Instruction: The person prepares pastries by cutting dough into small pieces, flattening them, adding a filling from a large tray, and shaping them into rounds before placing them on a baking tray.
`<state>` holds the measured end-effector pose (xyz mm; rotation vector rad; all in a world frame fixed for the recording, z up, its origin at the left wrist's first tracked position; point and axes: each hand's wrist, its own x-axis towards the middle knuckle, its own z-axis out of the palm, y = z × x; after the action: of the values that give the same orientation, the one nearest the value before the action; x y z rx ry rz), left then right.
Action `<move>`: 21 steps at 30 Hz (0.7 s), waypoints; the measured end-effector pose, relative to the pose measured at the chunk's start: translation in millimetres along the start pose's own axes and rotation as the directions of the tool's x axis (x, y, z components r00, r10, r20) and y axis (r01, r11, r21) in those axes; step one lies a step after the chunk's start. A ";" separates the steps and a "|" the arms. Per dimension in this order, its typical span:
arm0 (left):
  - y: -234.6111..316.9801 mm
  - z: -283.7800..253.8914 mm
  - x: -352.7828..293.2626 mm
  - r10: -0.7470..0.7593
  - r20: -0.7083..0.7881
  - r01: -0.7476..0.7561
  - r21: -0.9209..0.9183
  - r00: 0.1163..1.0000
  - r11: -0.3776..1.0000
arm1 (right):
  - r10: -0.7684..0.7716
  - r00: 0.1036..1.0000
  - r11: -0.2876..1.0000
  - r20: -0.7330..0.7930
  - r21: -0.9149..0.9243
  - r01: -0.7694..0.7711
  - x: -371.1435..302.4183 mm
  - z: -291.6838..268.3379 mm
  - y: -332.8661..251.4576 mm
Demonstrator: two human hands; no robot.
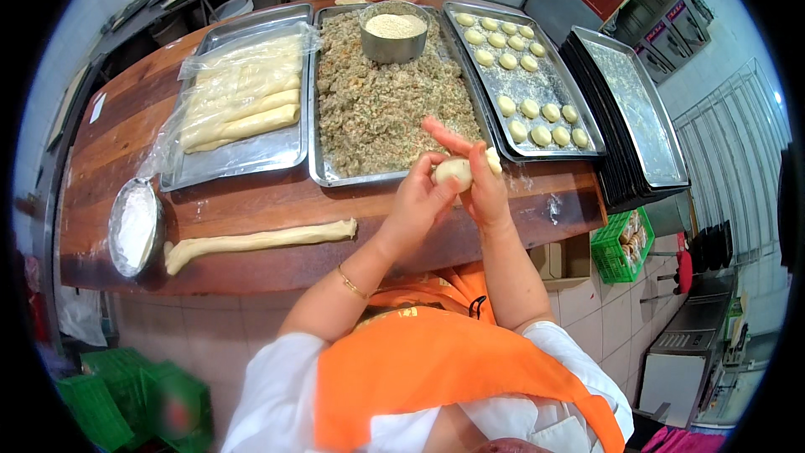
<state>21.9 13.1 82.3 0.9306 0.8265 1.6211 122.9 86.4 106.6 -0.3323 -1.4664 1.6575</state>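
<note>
Desk [243, 210] is spread beneath the fingers [449, 137]. Beyond them, a metal tray [360, 179] is heaped with filling [386, 101]; to their right, a second tray [524, 84] is dotted with dough rounds [529, 108]. Left of them, a dough strip [260, 241] is laid. Fingers of left hand [419, 197] and right hand [486, 193] are clamped around a dough ball [454, 173].

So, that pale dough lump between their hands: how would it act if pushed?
The pale dough lump would probably dent rather than crack; its surface looks smooth and soft. Its rounded outline suggests it might roll a little. Likely light, too: it looks small beside the left hand.
</note>
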 end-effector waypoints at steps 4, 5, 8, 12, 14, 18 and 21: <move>1.8 -11.4 -2.5 -0.034 0.175 -0.006 0.221 0.984 0.975 | -0.011 0.999 0.999 0.053 -0.045 0.014 0.3 -7.2 5.8; -3.7 -9.7 -2.0 0.035 0.157 -0.073 0.243 0.987 0.967 | -0.035 0.999 0.992 0.038 -0.120 0.039 0.9 -10.4 7.7; -18.7 1.8 -2.7 0.138 -0.008 -0.138 0.052 0.990 0.989 | -0.161 0.982 0.916 -0.101 -0.387 0.110 3.8 -2.9 9.0; -22.6 -2.3 3.3 -0.025 -0.070 0.010 -0.202 0.997 0.979 | 0.049 0.988 0.695 -0.146 -0.706 -0.139 1.4 -8.5 -30.2; -27.9 -5.3 2.6 -0.059 -0.065 0.038 -0.287 0.996 0.957 | 0.058 0.994 0.678 -0.093 -0.728 -0.108 2.0 -14.4 -31.6; -18.3 -7.5 1.7 -0.088 -0.032 0.066 -0.433 0.996 0.899 | 0.281 0.951 0.755 -0.129 -0.582 -0.302 5.5 -21.4 -44.9; -20.9 -15.1 4.5 -0.130 -0.008 0.107 -0.525 0.991 0.844 | 0.338 0.940 0.667 -0.046 -0.693 -0.274 10.6 -29.1 -51.4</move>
<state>17.0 21.1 57.9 0.4449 0.4158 1.6409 158.7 109.8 148.7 -0.9839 -2.1724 1.2994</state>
